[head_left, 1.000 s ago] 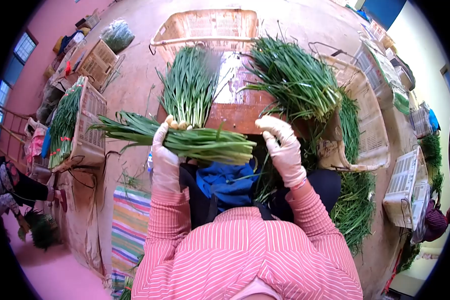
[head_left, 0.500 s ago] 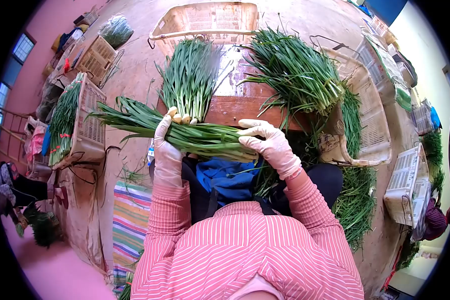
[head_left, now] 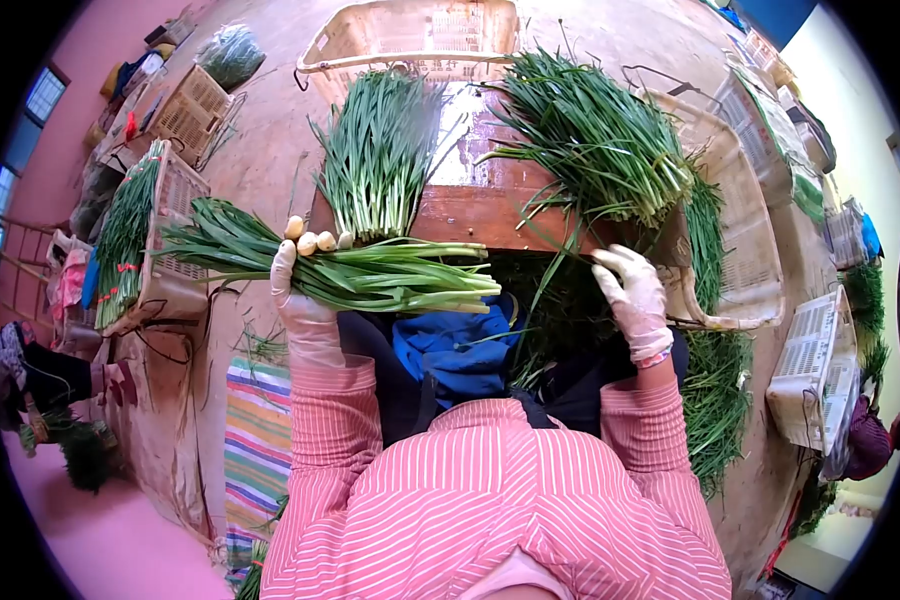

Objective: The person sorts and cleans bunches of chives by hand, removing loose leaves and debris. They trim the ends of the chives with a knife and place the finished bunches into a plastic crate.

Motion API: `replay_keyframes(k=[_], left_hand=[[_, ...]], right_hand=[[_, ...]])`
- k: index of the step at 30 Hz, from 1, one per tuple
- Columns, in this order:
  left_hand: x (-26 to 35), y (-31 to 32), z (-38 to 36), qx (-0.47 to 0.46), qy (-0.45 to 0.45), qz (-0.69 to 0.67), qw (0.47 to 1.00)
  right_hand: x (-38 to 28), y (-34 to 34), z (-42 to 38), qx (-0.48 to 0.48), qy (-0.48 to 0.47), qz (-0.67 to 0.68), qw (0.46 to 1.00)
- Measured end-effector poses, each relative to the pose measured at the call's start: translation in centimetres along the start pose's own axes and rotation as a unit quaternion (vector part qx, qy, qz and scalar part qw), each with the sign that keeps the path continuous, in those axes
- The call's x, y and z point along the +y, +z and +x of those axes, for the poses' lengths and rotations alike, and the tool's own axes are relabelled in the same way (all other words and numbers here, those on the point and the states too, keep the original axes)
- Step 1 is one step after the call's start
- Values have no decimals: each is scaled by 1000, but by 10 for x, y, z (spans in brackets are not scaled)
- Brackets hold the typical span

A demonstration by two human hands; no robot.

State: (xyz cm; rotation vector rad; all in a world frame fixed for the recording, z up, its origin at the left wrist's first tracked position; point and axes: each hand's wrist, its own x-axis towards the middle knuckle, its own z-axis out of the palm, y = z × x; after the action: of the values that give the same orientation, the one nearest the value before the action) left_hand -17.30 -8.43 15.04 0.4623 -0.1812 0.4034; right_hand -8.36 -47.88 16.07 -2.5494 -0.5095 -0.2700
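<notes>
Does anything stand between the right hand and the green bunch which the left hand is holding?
A few thin, loose leaves hang past the table edge, between the right hand and the green bunch in the left hand; nothing solid is visible there.

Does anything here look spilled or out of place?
Yes, somewhat: loose chive-like greens lie tangled near the crate at right, unlike the aligned bundle in the left hand. Stray blades also dangle over the wooden table's front edge.
</notes>
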Motion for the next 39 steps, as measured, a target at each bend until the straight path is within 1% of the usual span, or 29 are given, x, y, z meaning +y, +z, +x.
replay_keyframes(k=[1,2,3,4,6,8,9,10,11,12,13,14,16,18,19,20,22,23,24,26,28,30,31,32,34,36,37,38,39], left_hand=[[-2,2,0,-6,-4,4,1000],[-4,6,0,-14,-7,8,1000],[-7,14,0,-16,-12,13,1000],[-9,16,0,-18,-14,13,1000],[-13,19,0,-35,-26,5,999],[-15,24,0,-33,-21,6,999],[-15,24,0,-52,-13,-8,999],[-13,24,0,-71,-4,-22,997],[-11,25,0,-87,-1,-27,996],[-8,28,0,-103,1,-33,994],[-7,29,0,-116,7,-32,993],[-6,30,0,-129,13,-32,991],[-6,33,0,-131,10,-31,991],[-9,39,1,-154,9,-13,988],[-12,41,1,-150,9,-8,989],[-15,44,1,-150,7,-9,989],[-18,50,1,-172,-9,-9,985],[-18,51,1,-174,-12,-18,985],[-18,52,1,-174,-12,-17,985],[-16,53,1,-175,-12,-6,984],[-14,51,-1,-171,-6,7,985],[-12,51,-2,-125,-1,42,991],[-13,53,1,-145,-15,82,986],[-18,49,3,-151,-32,93,984],[-36,57,5,-154,-70,124,978],[-53,69,6,-143,-99,147,974],[-59,79,6,-135,-111,136,975],[-64,80,8,-126,-122,129,976],[-67,83,11,-120,-124,115,978]], right_hand=[[-27,-8,9,-8,-28,115,993],[-47,-7,13,-8,-42,192,980],[-70,-12,18,-39,-52,242,968],[-88,-10,21,-45,-74,265,960],[-107,1,24,-59,-134,255,956],[-101,20,23,-126,-144,244,951],[-98,31,19,-74,-149,277,946],[-89,37,18,-75,-149,278,946],[-73,40,17,-60,-151,170,972],[-59,40,16,-44,-150,59,986],[-49,41,14,-40,-108,56,992],[-49,36,15,-42,-66,93,993],[-58,27,18,-55,-87,275,956],[-91,10,23,-79,-117,279,950],[-104,3,25,-118,-123,261,950],[-113,4,28,-142,-149,287,936],[-115,18,29,-196,-182,266,926],[-106,36,29,-233,-179,270,917],[-106,40,24,-170,-184,274,929],[-84,40,21,-151,-196,221,943],[-41,43,16,-175,-134,43,974],[-12,38,15,-195,-71,-147,967],[-9,35,12,-127,-91,8,988],[-37,14,17,-182,-66,116,974],[-84,-4,27,-224,-138,288,921],[-113,-1,33,-284,-182,355,872],[-116,20,31,-288,-188,394,852],[-123,28,29,-288,-194,383,856],[-128,37,25,-271,-221,393,850]])
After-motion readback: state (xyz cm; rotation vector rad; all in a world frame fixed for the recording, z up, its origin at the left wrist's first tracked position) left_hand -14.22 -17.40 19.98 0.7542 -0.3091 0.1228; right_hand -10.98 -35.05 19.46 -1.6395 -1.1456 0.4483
